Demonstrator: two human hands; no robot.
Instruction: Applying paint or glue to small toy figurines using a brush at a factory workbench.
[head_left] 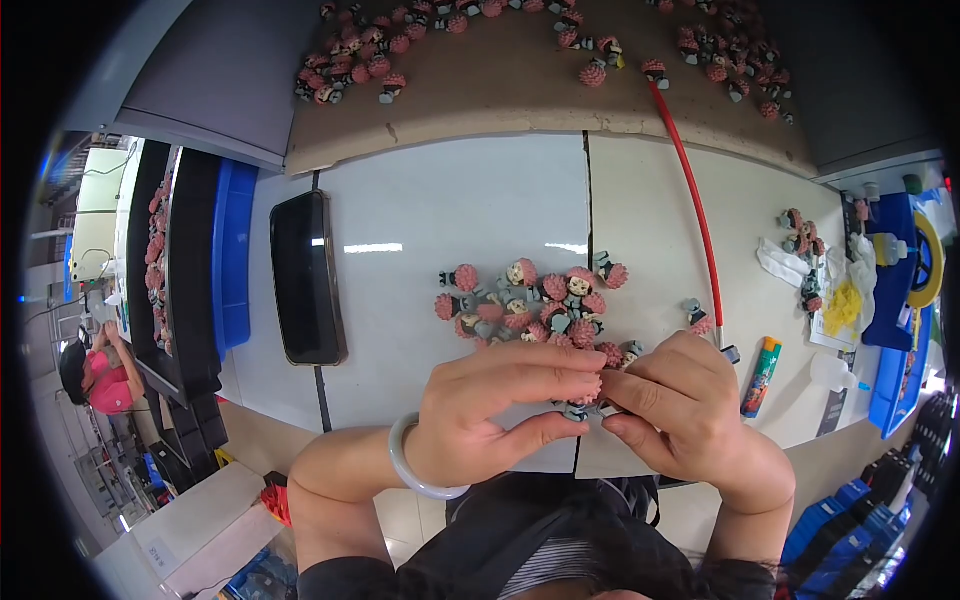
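Near the table's front edge, my left hand (pixel 500 400) is closed on a small toy figurine (pixel 577 410) with pink hair and a grey lower part. Against the figurine, my right hand (pixel 685 405) pinches with thumb and forefinger. What sits between those fingertips is mostly hidden; a small dark bit shows there. Just beyond my hands lies a loose heap of similar pink-haired figurines (pixel 560 300) in grey and black clothes. One more figurine (pixel 697 316) lies apart, beyond my right hand.
A phone (pixel 308 280) lies at left. Right of the heap stretches a long red rod (pixel 690 190), with a green and orange tube-shaped item (pixel 762 377) nearby. More figurines cover a brown raised ledge (pixel 480 90) at the back. Blue bins (pixel 235 255) flank the table. A person (pixel 100 375) works far left.
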